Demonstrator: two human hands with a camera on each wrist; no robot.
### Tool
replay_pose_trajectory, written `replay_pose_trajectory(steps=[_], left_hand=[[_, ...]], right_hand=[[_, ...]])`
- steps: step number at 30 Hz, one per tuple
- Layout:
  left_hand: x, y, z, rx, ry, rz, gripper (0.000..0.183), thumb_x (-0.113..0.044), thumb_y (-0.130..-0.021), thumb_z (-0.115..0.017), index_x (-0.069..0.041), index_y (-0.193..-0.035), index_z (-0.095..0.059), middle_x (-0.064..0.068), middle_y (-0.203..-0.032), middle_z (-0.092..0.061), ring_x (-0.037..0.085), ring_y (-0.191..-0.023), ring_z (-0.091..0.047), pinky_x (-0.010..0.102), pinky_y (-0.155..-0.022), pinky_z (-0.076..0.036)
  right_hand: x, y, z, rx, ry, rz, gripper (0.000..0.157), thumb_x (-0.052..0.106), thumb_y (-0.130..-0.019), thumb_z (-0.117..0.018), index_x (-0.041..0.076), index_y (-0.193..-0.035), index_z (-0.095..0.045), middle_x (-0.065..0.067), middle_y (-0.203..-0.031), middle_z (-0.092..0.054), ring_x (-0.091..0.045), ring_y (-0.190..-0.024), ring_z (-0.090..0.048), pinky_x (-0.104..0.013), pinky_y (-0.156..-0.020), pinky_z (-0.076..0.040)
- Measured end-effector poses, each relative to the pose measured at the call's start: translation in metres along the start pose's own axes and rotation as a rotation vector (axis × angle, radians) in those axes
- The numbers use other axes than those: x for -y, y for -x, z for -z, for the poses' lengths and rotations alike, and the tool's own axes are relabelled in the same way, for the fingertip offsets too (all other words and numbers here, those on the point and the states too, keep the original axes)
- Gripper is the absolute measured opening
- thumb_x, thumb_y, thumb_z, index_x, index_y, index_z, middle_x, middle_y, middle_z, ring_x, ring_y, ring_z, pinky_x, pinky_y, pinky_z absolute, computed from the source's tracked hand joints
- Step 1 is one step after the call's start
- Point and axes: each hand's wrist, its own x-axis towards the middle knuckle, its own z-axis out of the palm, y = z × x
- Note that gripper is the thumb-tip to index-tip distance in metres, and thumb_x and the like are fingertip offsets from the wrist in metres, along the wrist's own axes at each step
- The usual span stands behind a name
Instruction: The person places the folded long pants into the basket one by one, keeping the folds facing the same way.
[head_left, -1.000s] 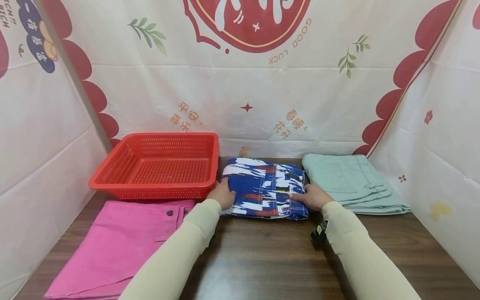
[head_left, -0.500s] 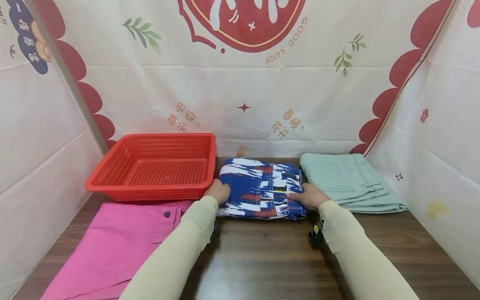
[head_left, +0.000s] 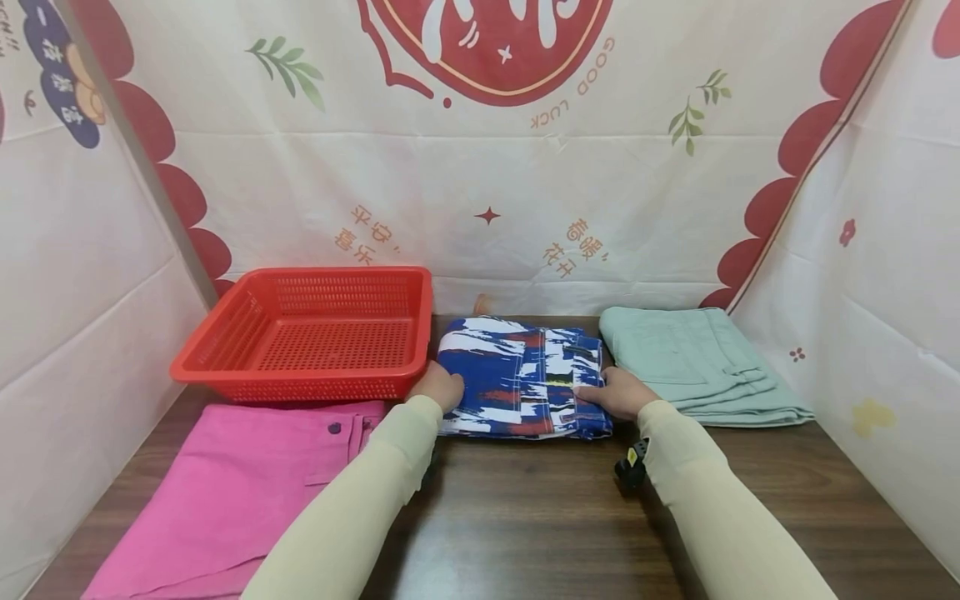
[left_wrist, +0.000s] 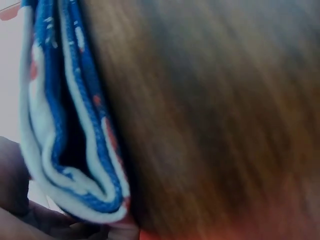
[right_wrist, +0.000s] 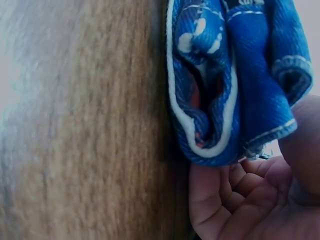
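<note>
The blue pants (head_left: 498,375) lie folded flat on the desk (head_left: 525,517), between the basket (head_left: 315,386) and the green pants (head_left: 690,367). The left hand (head_left: 438,389) has the end near the basket. The right hand (head_left: 625,393) has the other end.

Not much has changed in the last second. The blue pants are in the same spot, and the right hand stays where it was. Only the left hand has shifted a tiny bit, and it looks more bunched up now. To me this means the folding is mostly done, and the hands are just getting a good hold of the ends or making them neat.

On both hands the fingers are curled around an end, with the thumb on the top side. I can't tell how hard they squeeze.

The pink pants (head_left: 232,492) lie in front of the basket, and no hand is holding them.
</note>
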Motion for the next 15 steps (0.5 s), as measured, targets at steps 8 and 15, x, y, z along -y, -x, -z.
replay_pose_trajectory(steps=[8, 15], left_hand=[[0.014, -0.022, 0.005, 0.292, 0.29, -0.16, 0.074, -0.031, -0.091, -0.066, -0.03, -0.154, -0.028, 0.024, -0.148, -0.044, 0.047, -0.127, -0.048, 0.055, -0.09, -0.051], [0.013, -0.022, 0.004, 0.332, 0.255, -0.254, 0.08, -0.032, -0.088, -0.069, -0.028, -0.155, -0.027, 0.032, -0.148, -0.037, 0.054, -0.129, -0.043, 0.06, -0.092, -0.048]], right_hand=[[0.001, 0.003, 0.001, 0.02, -0.043, 0.004, 0.078, 0.04, -0.098, -0.06, -0.017, -0.142, -0.032, -0.032, -0.125, -0.053, -0.035, -0.106, -0.057, -0.052, -0.098, -0.045], [0.0, 0.003, 0.001, 0.032, -0.094, -0.001, 0.073, 0.036, -0.099, -0.06, -0.016, -0.142, -0.031, -0.028, -0.12, -0.056, -0.031, -0.1, -0.059, -0.046, -0.092, -0.049]])
